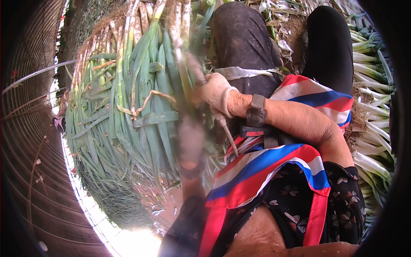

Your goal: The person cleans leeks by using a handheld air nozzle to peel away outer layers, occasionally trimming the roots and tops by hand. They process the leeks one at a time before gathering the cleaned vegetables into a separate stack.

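A white work glove covers my right hand (215,92), whose fingers are closed round a thin, dirt-coloured rod-like tool (223,125). The rod's lower end points toward my lap, and its exact kind is unclear. My left hand (191,139) is smeared by motion, so its fingers cannot be made out. It is beside a big heap of long green onions (124,90), roots and pale stems at the top, green leaves hanging down. A blurred green onion stalk (180,58) runs down between the heap and my hands.
Peeled green onions (369,115) with white stems lie stacked at the right. Between and beyond my dark-trousered knees (242,38), leaf scraps and soil (291,32) cover the ground. A ribbed, curved wall (30,141) rises at the left. A striped red, white and blue apron (257,171) lies over my lap.
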Motion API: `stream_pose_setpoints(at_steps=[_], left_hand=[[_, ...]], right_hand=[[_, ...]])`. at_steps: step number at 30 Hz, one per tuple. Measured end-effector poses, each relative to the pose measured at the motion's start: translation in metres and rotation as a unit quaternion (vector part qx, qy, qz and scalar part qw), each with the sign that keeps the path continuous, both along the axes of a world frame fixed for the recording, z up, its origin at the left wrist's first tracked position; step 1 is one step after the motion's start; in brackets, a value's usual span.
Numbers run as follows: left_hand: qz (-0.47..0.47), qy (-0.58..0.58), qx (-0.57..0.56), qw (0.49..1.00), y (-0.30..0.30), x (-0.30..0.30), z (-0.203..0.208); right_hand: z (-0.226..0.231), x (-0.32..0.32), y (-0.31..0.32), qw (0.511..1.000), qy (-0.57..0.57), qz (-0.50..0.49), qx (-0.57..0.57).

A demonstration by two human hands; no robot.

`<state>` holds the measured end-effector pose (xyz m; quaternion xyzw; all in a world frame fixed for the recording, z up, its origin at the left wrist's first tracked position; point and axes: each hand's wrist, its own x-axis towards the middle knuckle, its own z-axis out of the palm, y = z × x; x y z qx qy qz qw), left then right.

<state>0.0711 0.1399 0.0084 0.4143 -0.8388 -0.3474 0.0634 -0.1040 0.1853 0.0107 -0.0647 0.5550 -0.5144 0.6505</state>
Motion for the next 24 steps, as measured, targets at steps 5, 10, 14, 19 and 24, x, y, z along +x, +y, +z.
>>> stream_pose_setpoints(at_steps=[5, 10, 14, 19, 24], left_hand=[[-0.023, 0.005, -0.154, 0.988, 0.009, 0.036, -0.021], [0.075, 0.086, 0.113, 0.987, 0.013, 0.02, 0.0], [0.196, 0.273, 0.355, 0.872, 0.013, 0.015, 0.007], [0.215, 0.26, 0.363, 0.868, 0.011, 0.021, 0.003], [0.215, 0.292, 0.385, 0.849, 0.013, 0.022, 0.005]], right_hand=[[-0.001, 0.021, 0.015, 0.995, 0.087, 0.037, 0.002], [-0.038, 0.042, 0.018, 0.828, 0.487, 0.178, -0.216], [0.001, 0.035, 0.025, 0.987, 0.153, 0.04, -0.044], [0.002, 0.031, 0.017, 0.984, 0.173, 0.024, -0.042], [0.011, 0.026, 0.02, 0.99, 0.128, 0.036, -0.036]])
